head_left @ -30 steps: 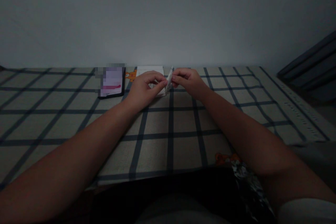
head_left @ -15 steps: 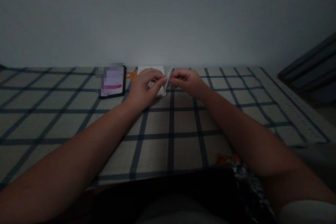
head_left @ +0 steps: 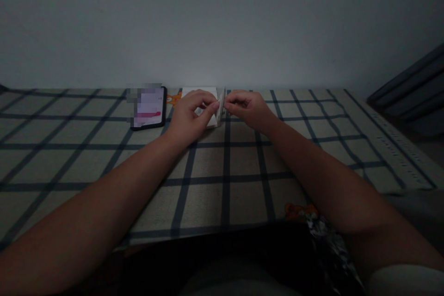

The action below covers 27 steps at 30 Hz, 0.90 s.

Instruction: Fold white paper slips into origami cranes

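Note:
Thumb and fingers of my left hand (head_left: pixel 194 113) pinch a thin whitish, partly see-through packet (head_left: pixel 221 101), held upright and seen almost edge-on. My right hand (head_left: pixel 246 105) meets it from the right, fingertips pinched together close against its side. Whether the right fingers grip the packet itself or some small part of it is too dark and small to make out. Behind and under my left hand lies a flat white rectangular thing (head_left: pixel 199 91), partly covered by that hand; its kind is not clear.
A phone (head_left: pixel 152 106) with a lit screen lies left of my hands. The checked tablecloth (head_left: pixel 208 199) carries orange bear prints and runs back to a plain wall (head_left: pixel 222 23). Dark folded fabric (head_left: pixel 412 92) is at the right. A black shape with a shiny crinkled edge sits at the near edge.
The packet between my fingers has tipped from a rightward slant to nearly upright, its top edge shifting slightly left. Both hands stay almost in place.

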### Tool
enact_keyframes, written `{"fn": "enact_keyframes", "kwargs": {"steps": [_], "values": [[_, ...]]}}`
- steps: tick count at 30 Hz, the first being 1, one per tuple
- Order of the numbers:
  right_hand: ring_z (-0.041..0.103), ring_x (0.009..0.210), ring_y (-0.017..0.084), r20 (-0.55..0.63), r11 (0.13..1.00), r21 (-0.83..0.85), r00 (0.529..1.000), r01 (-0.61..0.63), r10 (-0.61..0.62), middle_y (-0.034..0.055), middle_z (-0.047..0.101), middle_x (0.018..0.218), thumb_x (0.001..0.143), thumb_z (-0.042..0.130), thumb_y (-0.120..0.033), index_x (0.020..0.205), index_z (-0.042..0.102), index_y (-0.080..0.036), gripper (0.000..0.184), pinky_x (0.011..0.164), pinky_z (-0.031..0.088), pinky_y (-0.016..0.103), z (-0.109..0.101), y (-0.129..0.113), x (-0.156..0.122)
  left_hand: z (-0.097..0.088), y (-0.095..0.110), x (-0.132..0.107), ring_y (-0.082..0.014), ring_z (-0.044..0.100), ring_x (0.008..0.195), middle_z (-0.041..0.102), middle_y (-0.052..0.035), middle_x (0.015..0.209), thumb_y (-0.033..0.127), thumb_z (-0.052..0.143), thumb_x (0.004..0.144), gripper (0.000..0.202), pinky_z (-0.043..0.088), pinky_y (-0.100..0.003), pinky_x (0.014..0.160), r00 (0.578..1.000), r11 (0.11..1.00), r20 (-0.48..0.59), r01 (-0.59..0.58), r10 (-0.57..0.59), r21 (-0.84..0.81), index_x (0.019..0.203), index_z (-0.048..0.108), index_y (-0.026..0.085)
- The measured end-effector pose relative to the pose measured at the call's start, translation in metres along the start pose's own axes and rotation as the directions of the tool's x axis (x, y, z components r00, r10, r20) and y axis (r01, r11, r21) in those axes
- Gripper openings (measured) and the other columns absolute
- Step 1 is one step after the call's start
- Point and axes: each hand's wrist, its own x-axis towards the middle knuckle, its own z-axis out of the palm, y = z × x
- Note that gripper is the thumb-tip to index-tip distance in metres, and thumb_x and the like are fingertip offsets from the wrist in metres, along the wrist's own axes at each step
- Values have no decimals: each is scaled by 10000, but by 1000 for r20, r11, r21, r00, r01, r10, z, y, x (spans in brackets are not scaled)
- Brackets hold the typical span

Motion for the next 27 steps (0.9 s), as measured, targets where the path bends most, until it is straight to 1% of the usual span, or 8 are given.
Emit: {"fn": "enact_keyframes", "kwargs": {"steps": [2,5,10,12,15,19,24,27], "values": [[533,740,141,4,1000,0,1000,-20,20,15,598,740,835,672,-576,768,629,-166,418,693,432,282,0,2,0,0,-1,0,-205,638,900,724,-51,907,466,630,886,265,485,-336,881,1000,1000,9,27,-27,5,760,658,234],[534,724,133,2,998,25,999,-53,53,12,598,736,814,683,-617,776,622,-161,461,678,435,273,1,7,0,1,-3,-1,-199,638,881,721,-45,883,463,648,877,257,488,-325,853,999,999,19,33,-33,-2,767,664,231],[543,724,124,-17,995,91,999,-46,47,9,610,769,802,692,-624,863,643,-158,473,674,451,263,2,11,0,2,-3,-1,-193,648,867,718,-51,874,466,626,903,276,484,-322,842,999,1000,51,-1,2,-29,791,672,219],[546,718,123,-19,994,105,999,-39,41,7,615,765,793,706,-612,872,650,-156,466,675,455,263,2,11,1,2,-4,-1,-191,648,860,716,-49,866,465,623,903,278,487,-322,825,998,1000,54,-15,16,-21,790,666,214],[536,699,121,-21,996,78,999,-33,35,5,613,727,805,706,-573,814,654,-149,427,677,449,263,2,8,0,3,-6,-1,-189,643,845,714,-47,857,442,623,900,264,489,-322,803,998,999,54,-44,45,-17,781,649,209],[525,678,119,-52,999,33,999,-1,3,4,610,704,832,680,-529,762,651,-149,387,671,439,264,3,3,-1,3,-5,-1,-186,638,823,699,-47,832,412,612,908,251,481,-318,774,996,997,56,-73,75,-29,771,636,203],[526,679,119,-88,998,-41,995,47,-50,11,621,711,853,659,-504,736,653,-153,369,664,431,264,4,1,-2,3,-5,0,-182,632,816,683,-40,822,401,610,911,239,480,-319,783,995,996,65,-79,81,-41,778,637,203],[527,681,119,-96,995,-78,994,54,-61,13,625,717,867,647,-491,739,660,-154,361,659,425,264,4,2,-2,3,-6,0,-178,633,819,684,-37,830,392,614,909,235,481,-309,777,996,996,64,-55,59,-67,774,638,201]]}}
